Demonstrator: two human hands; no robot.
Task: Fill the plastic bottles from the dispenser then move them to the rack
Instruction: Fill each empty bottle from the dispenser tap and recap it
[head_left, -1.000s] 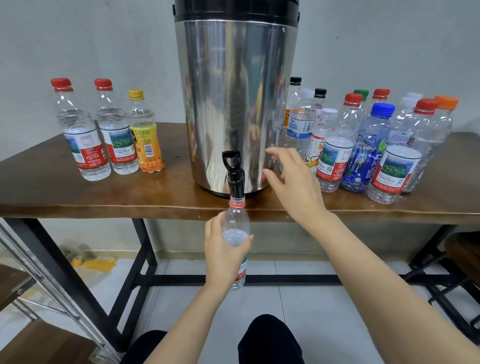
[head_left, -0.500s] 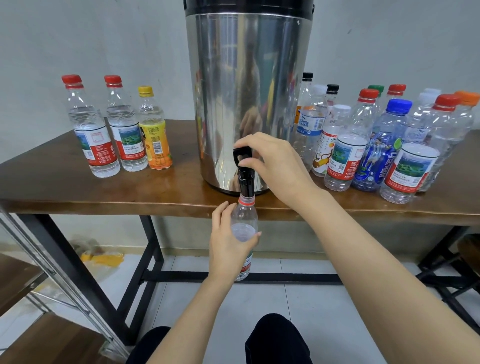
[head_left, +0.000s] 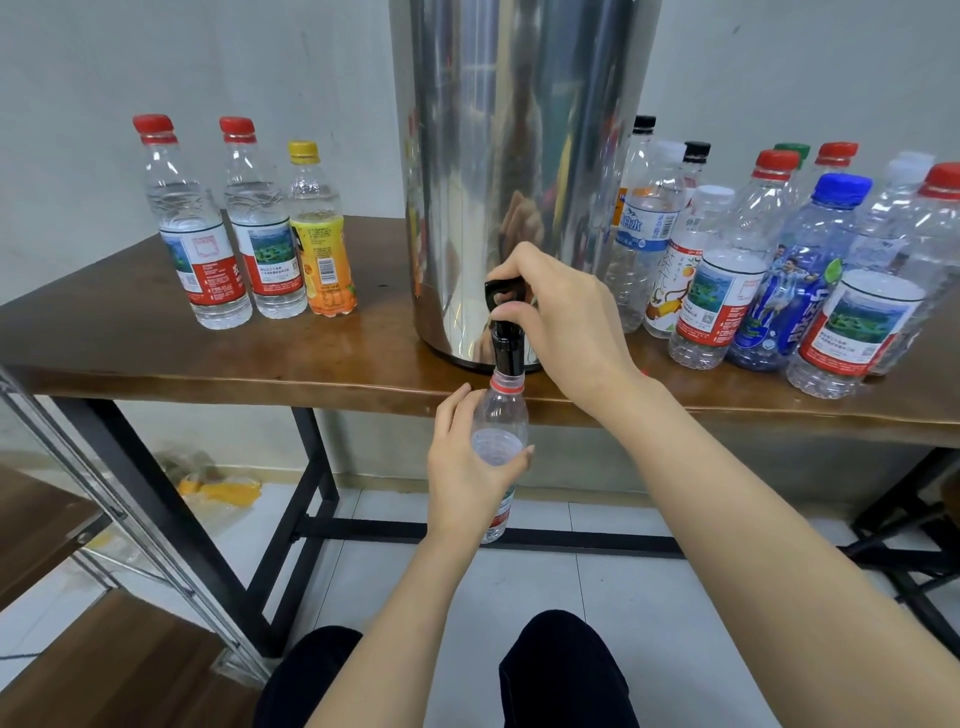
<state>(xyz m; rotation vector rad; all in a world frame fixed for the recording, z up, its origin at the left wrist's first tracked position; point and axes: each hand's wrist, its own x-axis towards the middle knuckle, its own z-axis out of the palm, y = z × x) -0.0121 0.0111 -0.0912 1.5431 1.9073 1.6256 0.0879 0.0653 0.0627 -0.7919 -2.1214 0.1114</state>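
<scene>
Head view of a filling station at a wooden bench (head_left: 156, 358). A steel dispenser (head_left: 519, 156) stood at the middle of the bench's front edge, its black tap handle (head_left: 501, 296) and black spout (head_left: 506, 348) projecting over that edge.

The right hand (head_left: 566, 322) pinched the tap handle, with the thumb below it and the fingers curled over its top. The left hand (head_left: 467, 467) gripped a clear plastic bottle (head_left: 501, 410), uncapped and with a red neck ring, holding it upright just below the front edge. Fingers and thumb were wrapped round the bottle's body, and its mouth met the lower end of the spout. The water level inside could not be told.

On the left part of the bench, well apart from the dispenser, three capped bottles stood in a row, touching or nearly so: two red-capped water bottles (head_left: 195, 234) and a yellow-capped bottle (head_left: 319, 239) with an orange label. On the right part, a dense cluster of capped bottles (head_left: 727, 270) stood just beside the dispenser and ran toward the right edge; among them was a blue-capped bottle (head_left: 800, 275).

Metal-framed shelving (head_left: 130, 519) with wooden boards stood on the floor at lower left. The person's dark-clad knees (head_left: 566, 670) appeared at the bottom of the view.
</scene>
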